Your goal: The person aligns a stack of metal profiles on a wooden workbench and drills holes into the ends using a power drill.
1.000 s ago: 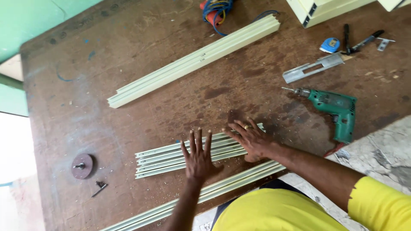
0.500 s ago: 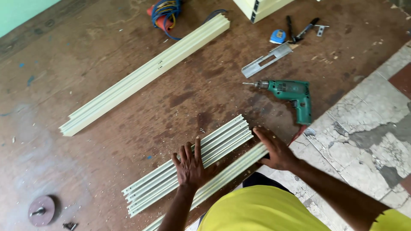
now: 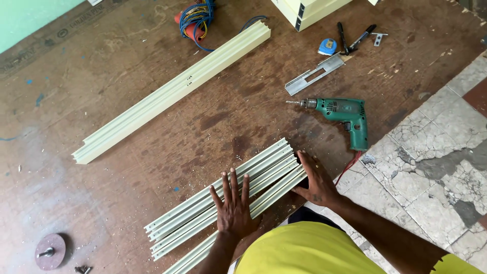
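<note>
The work surface was a worn brown plywood board (image 3: 152,101), scuffed, stained and dusted with pale shavings, lying beside a cracked grey-and-white tiled floor (image 3: 436,152); a mint-green wall (image 3: 30,20) showed at the top left corner.

The left hand (image 3: 233,205) lay flat, fingers spread, palm down on a bundle of pale green ribbed metal channels (image 3: 223,198) lined up side by side near the board's lower edge. The right hand (image 3: 317,180) was open too, its palm and fingers pressed against the bundle's right-hand ends.

Well apart, a longer cream channel section (image 3: 172,91) ran diagonally across the board. A green plastic electric drill (image 3: 342,114) lay near the right hand, with a slotted steel plate (image 3: 314,75) above it, a small blue tape measure (image 3: 327,46) and a coil of blue wire (image 3: 195,18). A round disc with a bolt (image 3: 49,250) sat at the lower left.
</note>
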